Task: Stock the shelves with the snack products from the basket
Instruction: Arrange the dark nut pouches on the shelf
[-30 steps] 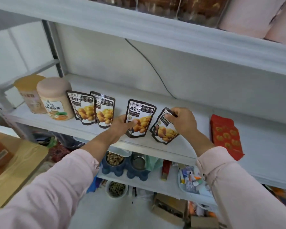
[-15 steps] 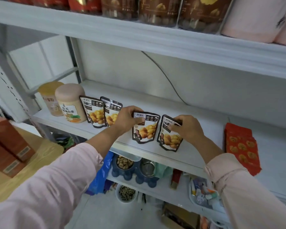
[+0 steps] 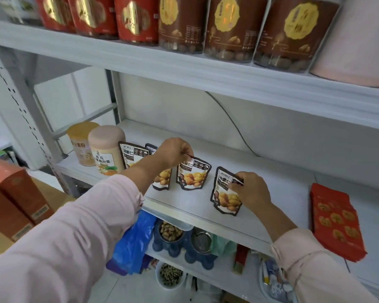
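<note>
Nearest, by the front lip of the middle shelf (image 3: 271,184), the right hand (image 3: 251,191) pinches the upper right corner of the fourth chestnut pouch (image 3: 223,196), thumb and fingers curled onto its top seal. The pouch's foot is on the shelf board, close to the edge. A second ago this pouch leaned hard to the left, nearly touching its neighbour. Now it is almost square, with a plain gap of bare shelf between the two. A little farther in and to the left, the left hand (image 3: 173,152) has shifted from the lower side of the third pouch (image 3: 193,177) up to its top left corner, which it nips between fingertips. That pouch has gone from tilted to upright, facing forward. Left of it, the second pouch (image 3: 162,181) is half hidden behind the forearm, and the first pouch (image 3: 130,157) stands beside the pink-lidded jar (image 3: 106,149) and the yellow jar (image 3: 81,142), none of them disturbed. Off to the right the red packets (image 3: 335,219) lie flat as before. I judge the row of four is now placed and only being straightened and spaced. Once both hands let go, this batch looks done. The basket is out of view, so what remains to stock cannot be told.
</note>
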